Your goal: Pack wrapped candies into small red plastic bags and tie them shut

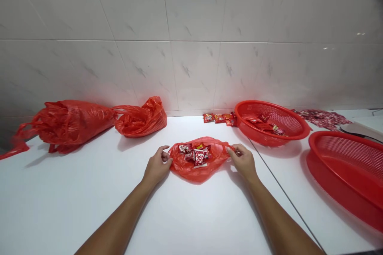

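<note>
In the middle of the white table lies a red plastic bag (194, 175), its mouth spread wide and facing up. Several small red wrapped packets (200, 156) rest inside it, some with white lettering and one with a yellow patch. My left hand (157, 163) pinches the bag's left edge between thumb and fingers. On the opposite side, my right hand (243, 160) grips the bag's right edge, with the thumb on top. Both forearms reach in from the bottom of the view.
Behind the bag, small red packets (219, 118) lie in a row beside a red basket (272, 108) holding more packets. A larger red basket (335, 159) stands at right. A bundle of red bags (77, 123) and a crumpled red bag (143, 117) sit at left, near the tiled wall (194, 75).
</note>
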A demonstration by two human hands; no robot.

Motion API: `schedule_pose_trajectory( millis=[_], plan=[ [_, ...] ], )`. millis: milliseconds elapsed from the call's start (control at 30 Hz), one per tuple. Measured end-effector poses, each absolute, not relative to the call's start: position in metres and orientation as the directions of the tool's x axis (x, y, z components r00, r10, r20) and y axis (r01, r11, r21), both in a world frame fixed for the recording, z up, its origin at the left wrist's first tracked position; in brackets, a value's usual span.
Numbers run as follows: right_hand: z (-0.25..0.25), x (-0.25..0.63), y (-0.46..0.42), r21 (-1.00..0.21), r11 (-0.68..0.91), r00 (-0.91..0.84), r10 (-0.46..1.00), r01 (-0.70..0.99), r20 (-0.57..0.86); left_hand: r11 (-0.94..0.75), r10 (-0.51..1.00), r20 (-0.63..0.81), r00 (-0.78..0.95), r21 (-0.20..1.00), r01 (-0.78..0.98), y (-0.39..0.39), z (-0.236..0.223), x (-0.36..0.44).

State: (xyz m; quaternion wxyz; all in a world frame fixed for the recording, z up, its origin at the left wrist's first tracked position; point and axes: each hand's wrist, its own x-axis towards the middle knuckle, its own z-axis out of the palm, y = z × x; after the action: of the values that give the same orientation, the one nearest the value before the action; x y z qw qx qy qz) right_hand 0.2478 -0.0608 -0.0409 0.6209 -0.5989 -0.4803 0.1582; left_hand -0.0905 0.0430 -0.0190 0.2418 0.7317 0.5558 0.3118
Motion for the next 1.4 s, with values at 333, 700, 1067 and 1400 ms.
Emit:
schedule_pose_trajectory(
  millis=[333,700,1067,1400],
  plan=[
    [-0.031,0.259,-0.071,-0.856,0.433,0.443,0.733,0.282,0.516,-0.412,0.891,0.453,0.010,0.801,0.434,0.033,-0.008,-0.089],
    [0.031,0.258,-0.049,-0.873,0.452,0.440,0.757,0.182,0.484,-0.456,0.889,0.456,-0.027,0.890,0.026,0.040,0.085,-0.069],
    [0.163,0.226,-0.075,-0.781,0.608,0.482,0.733,-0.146,0.481,-0.640,0.768,0.604,-0.213,0.729,-0.242,-0.006,0.193,-0.031],
    [0.149,0.241,-0.073,-0.786,0.609,0.237,0.783,-0.102,0.576,-0.584,0.780,0.617,0.102,0.777,-0.234,-0.007,0.182,-0.020]
  ],
)
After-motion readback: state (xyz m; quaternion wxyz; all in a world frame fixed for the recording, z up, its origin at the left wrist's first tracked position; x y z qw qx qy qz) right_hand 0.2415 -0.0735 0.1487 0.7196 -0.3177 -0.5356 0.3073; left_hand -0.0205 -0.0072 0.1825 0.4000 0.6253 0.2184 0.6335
